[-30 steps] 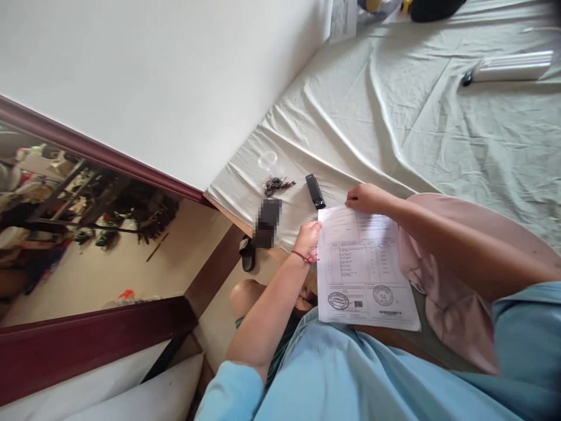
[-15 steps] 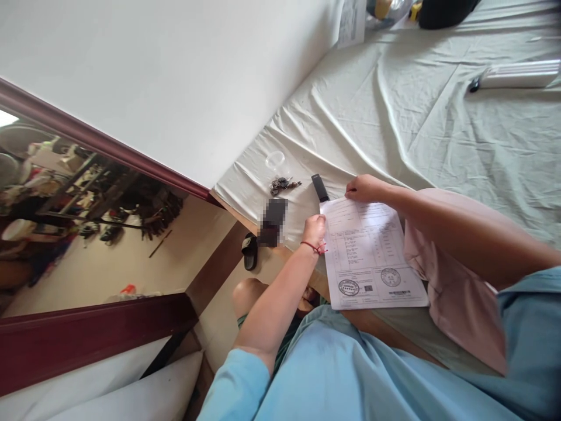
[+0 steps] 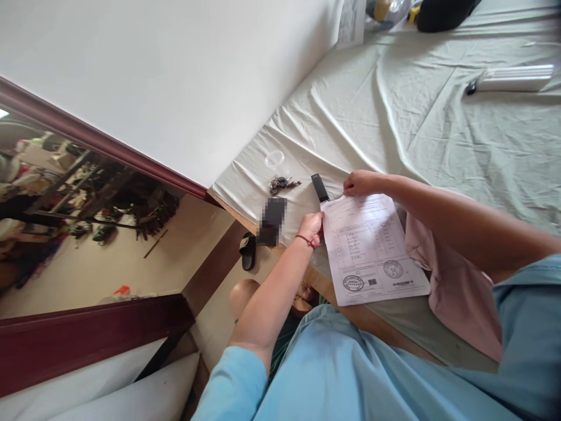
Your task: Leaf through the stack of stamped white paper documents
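A printed paper sheet [image 3: 372, 245] with round stamps, a table and a barcode lies tilted at the bed's edge, between my two hands. My left hand [image 3: 312, 228], a red string round its wrist, is closed on the sheet's left edge. At the top edge, my right hand [image 3: 360, 183] has its fingers pinched on the paper. A dark oblong object [image 3: 319, 187] rests just beyond the sheet's upper left corner. Pink cloth [image 3: 460, 292] lies under the sheet's right side and my right forearm.
On the pale bedsheet [image 3: 438, 128] are a bunch of keys [image 3: 283, 185], a clear round lid [image 3: 274, 158], a blurred dark object [image 3: 270, 221] and a white long item [image 3: 512, 78]. A sandal [image 3: 248, 251] sits on the floor. A white wall [image 3: 153, 70] rises at left.
The paper has turned and shifted slightly, its lower edge now a little higher at the left. Both hands have moved slightly left, still gripping it.
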`<action>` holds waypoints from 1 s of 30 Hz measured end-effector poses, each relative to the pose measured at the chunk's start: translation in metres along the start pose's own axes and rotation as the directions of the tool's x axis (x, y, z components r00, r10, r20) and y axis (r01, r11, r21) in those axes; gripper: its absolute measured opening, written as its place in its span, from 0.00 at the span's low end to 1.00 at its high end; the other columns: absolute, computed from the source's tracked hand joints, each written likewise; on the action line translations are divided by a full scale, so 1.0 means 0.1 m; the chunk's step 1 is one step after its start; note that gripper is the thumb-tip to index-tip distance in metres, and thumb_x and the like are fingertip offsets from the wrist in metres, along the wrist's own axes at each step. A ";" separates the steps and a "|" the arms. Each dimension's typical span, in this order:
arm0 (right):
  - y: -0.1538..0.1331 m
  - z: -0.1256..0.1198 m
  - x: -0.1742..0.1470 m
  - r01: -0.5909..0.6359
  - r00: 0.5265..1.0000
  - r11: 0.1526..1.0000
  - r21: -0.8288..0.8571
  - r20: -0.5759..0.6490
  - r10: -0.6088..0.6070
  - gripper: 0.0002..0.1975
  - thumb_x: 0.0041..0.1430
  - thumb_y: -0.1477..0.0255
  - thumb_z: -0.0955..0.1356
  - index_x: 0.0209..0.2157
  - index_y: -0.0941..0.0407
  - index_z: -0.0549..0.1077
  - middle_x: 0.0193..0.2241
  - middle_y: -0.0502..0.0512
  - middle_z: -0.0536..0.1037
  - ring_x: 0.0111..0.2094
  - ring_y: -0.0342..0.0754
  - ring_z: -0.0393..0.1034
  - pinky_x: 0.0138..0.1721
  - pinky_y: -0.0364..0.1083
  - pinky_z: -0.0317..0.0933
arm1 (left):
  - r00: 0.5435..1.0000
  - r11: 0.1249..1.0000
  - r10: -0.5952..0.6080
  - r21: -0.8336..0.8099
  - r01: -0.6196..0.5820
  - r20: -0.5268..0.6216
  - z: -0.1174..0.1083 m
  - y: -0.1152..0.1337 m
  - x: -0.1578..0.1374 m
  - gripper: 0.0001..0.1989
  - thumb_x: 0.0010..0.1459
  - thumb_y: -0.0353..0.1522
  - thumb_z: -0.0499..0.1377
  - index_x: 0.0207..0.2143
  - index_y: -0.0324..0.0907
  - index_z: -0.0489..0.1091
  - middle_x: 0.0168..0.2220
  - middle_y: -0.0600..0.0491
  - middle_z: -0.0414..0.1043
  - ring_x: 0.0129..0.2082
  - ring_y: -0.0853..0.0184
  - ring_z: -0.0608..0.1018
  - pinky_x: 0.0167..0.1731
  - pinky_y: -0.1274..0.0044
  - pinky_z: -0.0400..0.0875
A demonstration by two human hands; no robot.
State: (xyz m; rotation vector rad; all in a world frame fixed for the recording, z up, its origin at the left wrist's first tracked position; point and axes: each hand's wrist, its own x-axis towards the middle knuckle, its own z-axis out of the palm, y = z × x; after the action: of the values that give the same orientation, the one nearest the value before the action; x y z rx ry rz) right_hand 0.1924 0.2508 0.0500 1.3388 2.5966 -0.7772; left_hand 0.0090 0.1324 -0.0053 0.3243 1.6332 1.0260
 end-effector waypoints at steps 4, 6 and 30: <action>0.03 0.02 0.01 0.022 1.000 1.000 -0.006 -0.005 -0.022 0.15 0.64 0.70 0.67 0.41 0.53 0.87 0.38 0.55 0.87 0.39 0.51 0.78 0.40 0.46 0.65 | 0.999 0.990 0.048 0.134 -0.045 -0.018 -0.03 0.17 0.06 0.10 0.51 0.33 0.72 0.34 0.39 0.76 0.21 0.55 0.73 0.25 0.66 0.80 0.29 0.77 0.75; 0.05 0.04 0.02 0.026 1.000 1.000 -0.012 -0.016 -0.026 0.15 0.64 0.69 0.67 0.41 0.53 0.88 0.38 0.55 0.87 0.39 0.51 0.78 0.40 0.47 0.65 | 0.997 0.979 0.077 0.193 -0.071 -0.023 -0.01 0.23 0.09 0.11 0.50 0.33 0.73 0.33 0.40 0.76 0.21 0.54 0.73 0.25 0.66 0.81 0.29 0.77 0.76; -0.37 0.59 -0.21 0.320 0.858 0.937 -0.142 -0.375 -0.351 0.35 0.64 0.84 0.59 0.68 0.52 0.74 0.69 0.54 0.74 0.73 0.52 0.64 0.79 0.67 0.31 | 0.917 0.754 0.378 0.617 -0.226 -0.126 0.01 0.09 0.20 0.09 0.54 0.33 0.66 0.33 0.39 0.86 0.30 0.44 0.84 0.39 0.55 0.85 0.35 0.73 0.71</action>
State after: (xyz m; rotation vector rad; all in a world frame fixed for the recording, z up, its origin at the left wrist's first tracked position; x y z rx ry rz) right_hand 0.1687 0.1890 0.0203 1.1300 3.2042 -0.4725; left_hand 0.0009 0.1515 -0.0117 0.9481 2.1652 0.7785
